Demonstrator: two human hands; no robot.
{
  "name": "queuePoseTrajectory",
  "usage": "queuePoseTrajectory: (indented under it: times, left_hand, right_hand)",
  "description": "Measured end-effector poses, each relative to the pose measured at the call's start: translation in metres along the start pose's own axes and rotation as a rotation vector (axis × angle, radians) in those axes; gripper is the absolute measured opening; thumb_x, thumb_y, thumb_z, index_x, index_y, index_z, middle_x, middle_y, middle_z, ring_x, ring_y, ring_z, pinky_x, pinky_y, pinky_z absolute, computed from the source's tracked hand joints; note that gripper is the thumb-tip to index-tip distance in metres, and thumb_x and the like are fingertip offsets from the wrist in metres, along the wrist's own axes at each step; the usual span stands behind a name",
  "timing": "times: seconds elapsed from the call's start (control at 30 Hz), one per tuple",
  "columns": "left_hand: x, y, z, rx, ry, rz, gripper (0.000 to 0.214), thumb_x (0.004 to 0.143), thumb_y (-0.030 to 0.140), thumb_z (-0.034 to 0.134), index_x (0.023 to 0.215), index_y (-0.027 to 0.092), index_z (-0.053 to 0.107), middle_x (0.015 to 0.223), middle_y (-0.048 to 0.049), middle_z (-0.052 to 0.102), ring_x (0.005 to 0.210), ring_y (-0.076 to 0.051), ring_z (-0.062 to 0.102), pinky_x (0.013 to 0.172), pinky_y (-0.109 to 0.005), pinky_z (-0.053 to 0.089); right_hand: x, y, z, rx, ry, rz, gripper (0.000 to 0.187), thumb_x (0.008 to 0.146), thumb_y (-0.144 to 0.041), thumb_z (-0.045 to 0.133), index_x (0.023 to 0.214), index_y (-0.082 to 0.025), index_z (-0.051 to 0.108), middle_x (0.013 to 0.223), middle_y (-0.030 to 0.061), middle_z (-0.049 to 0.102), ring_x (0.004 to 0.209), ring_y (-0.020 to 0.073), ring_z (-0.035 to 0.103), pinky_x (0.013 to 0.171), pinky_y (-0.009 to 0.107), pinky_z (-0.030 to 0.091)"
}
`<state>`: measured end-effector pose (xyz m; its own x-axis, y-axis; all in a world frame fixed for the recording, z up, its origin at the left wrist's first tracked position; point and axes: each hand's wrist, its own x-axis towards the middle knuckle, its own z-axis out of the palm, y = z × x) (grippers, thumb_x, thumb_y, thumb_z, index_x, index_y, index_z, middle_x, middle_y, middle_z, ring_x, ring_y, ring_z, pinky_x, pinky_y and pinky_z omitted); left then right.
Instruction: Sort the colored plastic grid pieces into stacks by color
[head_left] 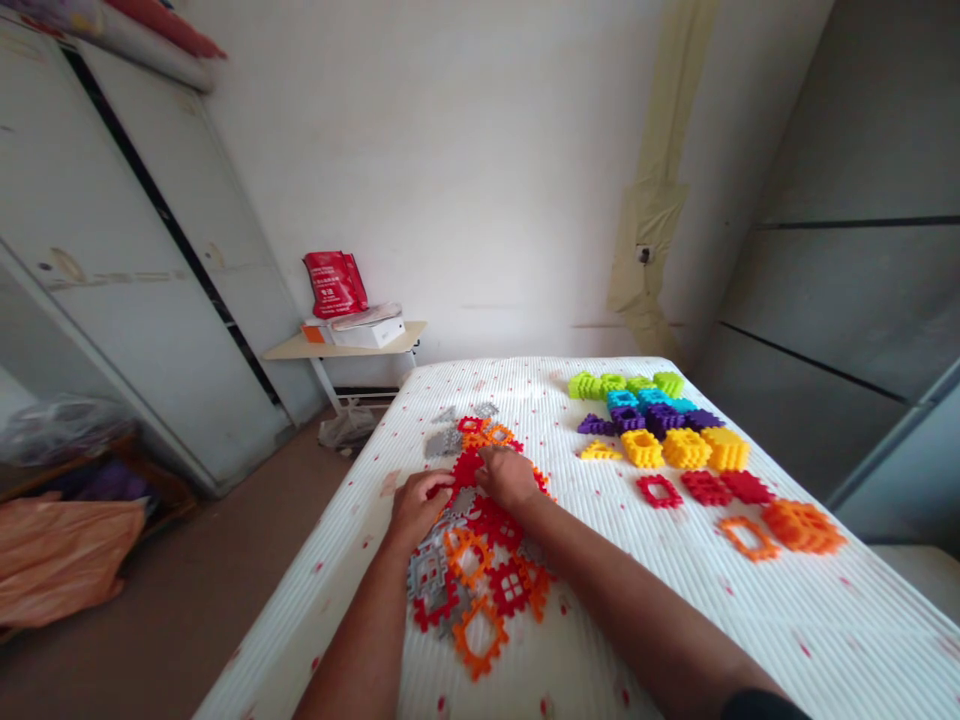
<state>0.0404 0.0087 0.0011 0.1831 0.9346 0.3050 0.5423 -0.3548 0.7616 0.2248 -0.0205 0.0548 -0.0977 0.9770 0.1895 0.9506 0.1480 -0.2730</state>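
Note:
A mixed pile of red, orange and grey plastic interlocking tiles lies on the bed in front of me. Both of my hands are in the pile. My right hand point(508, 476) has its fingers bent over the right edge of a solid red interlocking tile point(466, 468). To its left, my left hand point(417, 508) has thumb and fingers curled close together near the same tile's left side; what is between them is hidden. Nearer to me are an orange tile with a round opening point(481, 668), a red window tile point(510, 587) and a grey tile point(426, 568).
On the right of the bed point(622, 610), tiles stand sorted by colour: green point(667, 383), blue point(652, 400), purple point(664, 419), yellow point(726, 450), red point(705, 488) and orange point(802, 527). A small table point(300, 347) holds a red bag point(335, 284) and a white box point(375, 332).

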Motion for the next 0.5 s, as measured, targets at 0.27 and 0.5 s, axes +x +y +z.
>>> queuePoseTrajectory:
  times: [0.27,0.5]
  left_hand:
    - [-0.001,0.003,-0.002,-0.081,0.018,-0.015,0.023,0.066,0.029,0.055,0.081,0.020,0.071,0.100,-0.0059,0.068,0.099,-0.022,0.059,0.093,-0.036,0.043]
    - [-0.001,0.000,-0.002,-0.112,0.014,-0.023,0.022,0.067,0.029,0.055,0.081,0.019,0.070,0.100,-0.0062,0.068,0.098,-0.021,0.060,0.094,-0.036,0.042]
  right_hand:
    - [0.008,-0.004,0.000,0.312,0.096,0.026,0.028,0.072,-0.009,0.050,0.093,-0.020,0.065,0.091,0.0033,0.068,0.082,0.0132,0.061,0.071,0.019,0.041]
    - [-0.051,0.072,-0.033,0.214,0.386,-0.103,0.018,0.079,-0.011,0.045,0.080,-0.018,0.062,0.079,0.0019,0.061,0.071,0.0115,0.056,0.065,0.019,0.039]
